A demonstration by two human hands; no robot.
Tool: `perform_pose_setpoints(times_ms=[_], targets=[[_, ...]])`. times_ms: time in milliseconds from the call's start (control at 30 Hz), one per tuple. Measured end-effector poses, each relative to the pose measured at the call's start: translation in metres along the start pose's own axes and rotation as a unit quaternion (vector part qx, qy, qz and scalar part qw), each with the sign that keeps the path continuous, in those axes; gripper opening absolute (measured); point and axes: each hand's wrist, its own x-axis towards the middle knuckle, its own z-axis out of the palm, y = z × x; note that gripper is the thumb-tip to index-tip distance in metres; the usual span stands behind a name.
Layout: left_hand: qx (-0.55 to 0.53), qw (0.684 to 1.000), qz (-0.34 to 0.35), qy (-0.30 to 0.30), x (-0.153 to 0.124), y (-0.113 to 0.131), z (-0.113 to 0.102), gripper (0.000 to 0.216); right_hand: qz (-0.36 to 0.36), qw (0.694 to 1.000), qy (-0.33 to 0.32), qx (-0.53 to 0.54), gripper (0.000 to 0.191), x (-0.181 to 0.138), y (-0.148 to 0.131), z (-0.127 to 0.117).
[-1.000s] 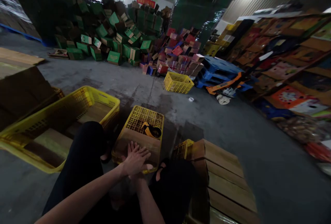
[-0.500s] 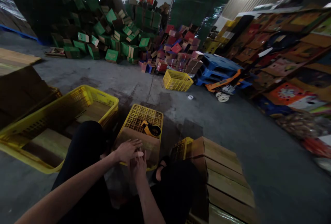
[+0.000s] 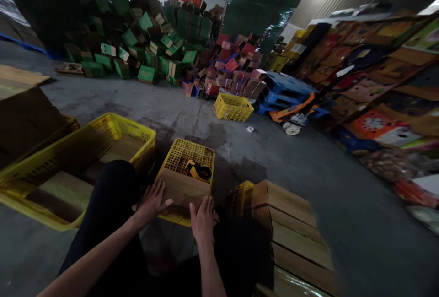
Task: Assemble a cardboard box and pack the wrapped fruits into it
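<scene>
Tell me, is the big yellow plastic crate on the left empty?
Not empty. The big yellow plastic crate holds flat brown cardboard sheets lying across its bottom.

A crate stands just before the knees, a cardboard sheet on its near part and a tape gun behind the sheet. The left hand lies at the sheet's left edge, the right hand at its near right corner. A big crate sits left — a cardboard stack right. Far behind, a third crate stands before a box pile.
</scene>
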Motion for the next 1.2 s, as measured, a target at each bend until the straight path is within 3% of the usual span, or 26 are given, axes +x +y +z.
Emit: perform_pose_setpoints(times_ms=[133,267,367,600,900,1067,1200], targets=[[-0.046,0.998,0.034,0.01,0.005,0.02,-0.008,0.073,-0.085,0.996,0.034,0.006,0.067,-0.001,-0.018,0.007],[-0.104,0.99,0.09,0.002,0.024,0.046,-0.014,0.057,-0.204,0.978,0.029,0.033,0.056,0.008,-0.04,0.03],[-0.112,0.988,0.099,-0.022,0.041,0.056,-0.014,0.052,-0.248,0.967,0.037,0.037,0.052,0.021,-0.05,0.044],[-0.061,0.994,0.071,-0.054,0.055,0.03,-0.002,0.063,-0.153,0.988,-0.003,0.005,0.056,0.036,-0.047,0.025],[0.008,1.0,-0.028,-0.011,0.037,-0.008,0.007,0.075,0.019,1.0,-0.013,-0.003,0.079,0.029,-0.008,0.002],[0.014,0.997,-0.068,0.031,0.032,-0.006,0.011,0.083,0.033,0.999,0.014,-0.01,0.082,0.023,-0.007,0.004],[-0.058,0.998,0.014,0.017,0.029,0.018,0.008,0.076,-0.076,0.995,0.06,-0.017,0.071,0.012,-0.021,0.017]])
